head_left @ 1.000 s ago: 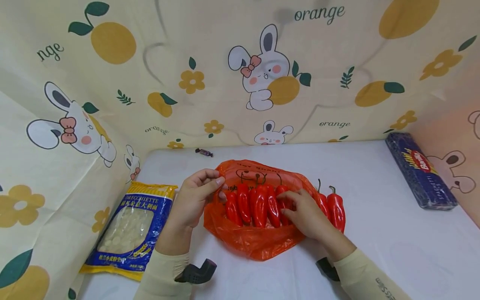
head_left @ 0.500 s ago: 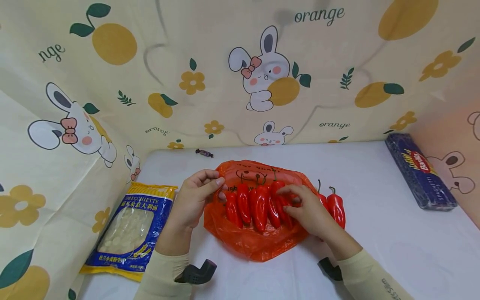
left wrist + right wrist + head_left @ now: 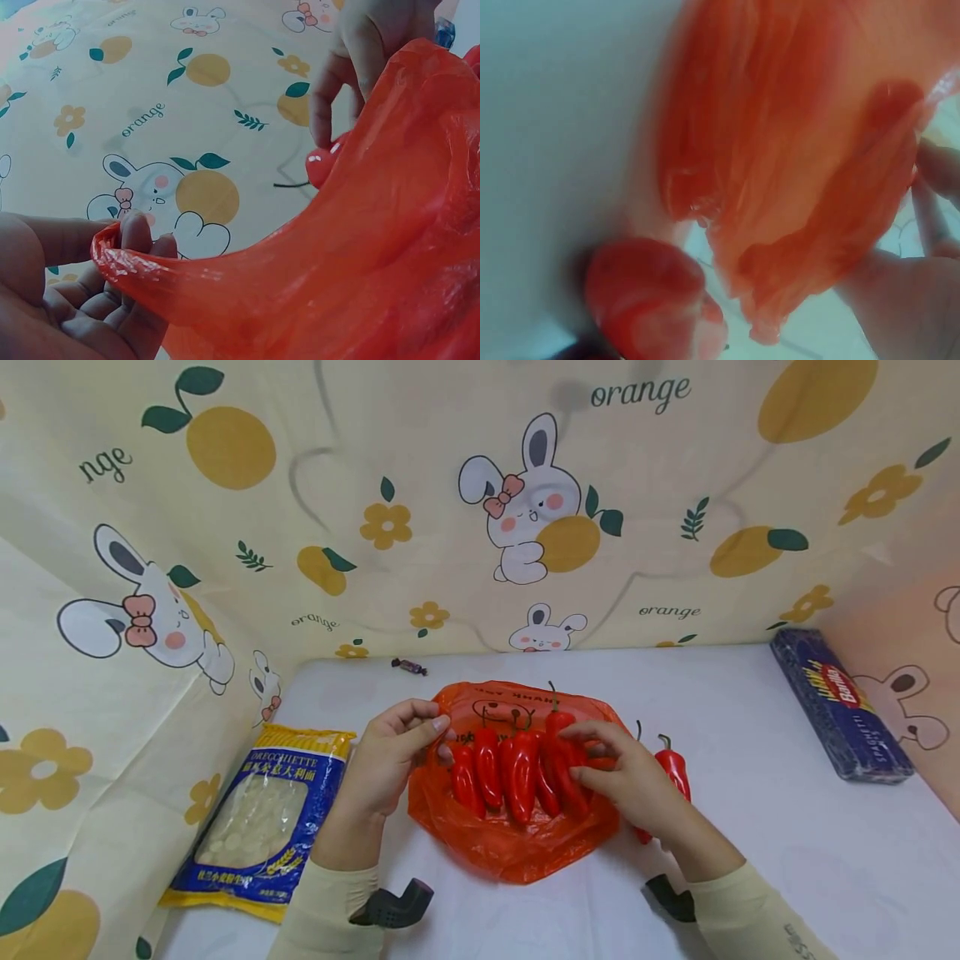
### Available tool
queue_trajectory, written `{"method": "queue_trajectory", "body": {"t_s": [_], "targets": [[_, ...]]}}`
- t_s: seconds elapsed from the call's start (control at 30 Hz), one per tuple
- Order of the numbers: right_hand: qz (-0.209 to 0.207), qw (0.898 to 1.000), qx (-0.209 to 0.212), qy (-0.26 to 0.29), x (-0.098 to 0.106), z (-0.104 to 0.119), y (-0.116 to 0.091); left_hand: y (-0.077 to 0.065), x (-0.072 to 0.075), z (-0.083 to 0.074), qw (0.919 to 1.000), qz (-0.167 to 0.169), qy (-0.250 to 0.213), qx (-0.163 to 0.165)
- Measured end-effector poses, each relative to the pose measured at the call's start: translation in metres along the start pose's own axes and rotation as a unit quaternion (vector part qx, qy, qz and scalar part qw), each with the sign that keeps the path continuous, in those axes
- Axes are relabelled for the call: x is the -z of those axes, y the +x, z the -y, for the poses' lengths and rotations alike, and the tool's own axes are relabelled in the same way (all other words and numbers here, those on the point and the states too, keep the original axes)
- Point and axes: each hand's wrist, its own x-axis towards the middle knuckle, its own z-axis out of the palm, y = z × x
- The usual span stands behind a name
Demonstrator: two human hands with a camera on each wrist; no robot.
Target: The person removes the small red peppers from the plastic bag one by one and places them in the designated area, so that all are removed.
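My left hand (image 3: 393,752) pinches the left rim of a thin red plastic bag (image 3: 510,856), holding its mouth open; the left wrist view shows the rim (image 3: 120,262) between thumb and fingers. Inside the bag several shiny red chili peppers (image 3: 520,777) lie side by side. My right hand (image 3: 630,777) pinches one red chili pepper (image 3: 561,735) between thumb and fingers at the bag's right side, its stem pointing up past the others. In the left wrist view this pepper's top (image 3: 322,165) and dark stem show above the rim; its lower part is hidden behind the bag.
More red chili peppers (image 3: 674,768) lie right of the bag, partly behind my right hand. A blue and yellow pasta bag (image 3: 251,818) lies at left, a dark blue spaghetti pack (image 3: 843,706) at right. One wrapped candy (image 3: 408,667) sits at the back edge.
The pepper in my right hand has come up and slightly left, its top and stem now standing above the others. My right hand has shifted slightly right; my left hand stays put.
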Motion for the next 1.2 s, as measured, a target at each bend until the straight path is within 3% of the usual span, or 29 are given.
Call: {"method": "queue_trajectory", "body": {"t_s": [0.3,0.47,0.83,1.2], "targets": [[0.016,0.995,0.005,0.099,0.014,0.000,-0.003,0.001,0.000,0.001,1.0000,-0.001,0.001,0.003],[0.014,0.992,0.009,0.127,0.023,-0.003,-0.005,0.001,-0.001,0.001,1.0000,-0.002,0.005,0.002],[-0.014,0.996,-0.014,0.085,0.052,-0.019,-0.027,0.001,-0.001,0.002,1.0000,0.001,0.006,0.002],[-0.040,0.997,-0.054,0.029,0.099,-0.050,-0.047,0.002,-0.002,0.003,1.0000,-0.001,0.008,0.003]]}}
